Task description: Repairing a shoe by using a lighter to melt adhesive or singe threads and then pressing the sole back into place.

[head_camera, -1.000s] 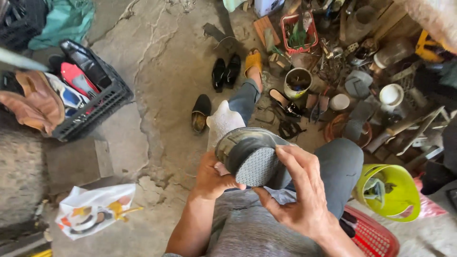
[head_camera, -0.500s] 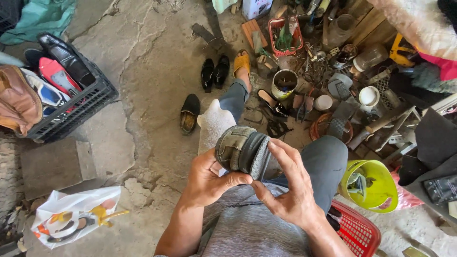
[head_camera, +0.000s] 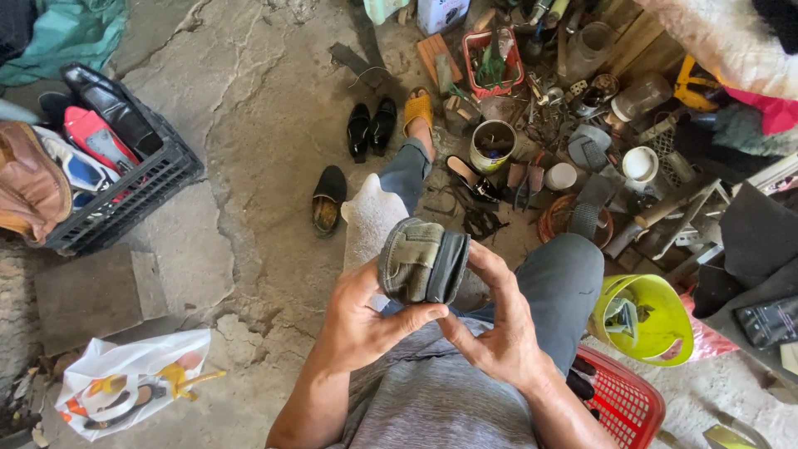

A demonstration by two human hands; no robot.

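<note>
Our left hand (head_camera: 362,328) and right hand (head_camera: 499,328) sit close together over the lap, both closed on one olive-green shoe (head_camera: 422,262). The left thumb presses its lower edge and the right fingers wrap its far side. The shoe is held on its side above the knees, dark sole edge turned toward the right hand.

Beneath us lies the cracked concrete floor (head_camera: 249,108). At far left we see a black plastic crate (head_camera: 137,195) packed with shoes, a brown bag (head_camera: 29,187) resting against it. Near the left elbow lies a white plastic bag (head_camera: 125,391) with orange print. By the right knee stands a yellow-green bucket (head_camera: 657,320), and just below it a red basket (head_camera: 619,403).

Ahead of the shoe a whitish cloth (head_camera: 370,220) covers one leg. Beyond it we see a pair of black shoes (head_camera: 371,129) side by side, a single dark slipper (head_camera: 329,199) near them, and a tin can (head_camera: 493,145) among scattered tools. Our foot in an orange sandal (head_camera: 419,110) rests just beside the pair.
</note>
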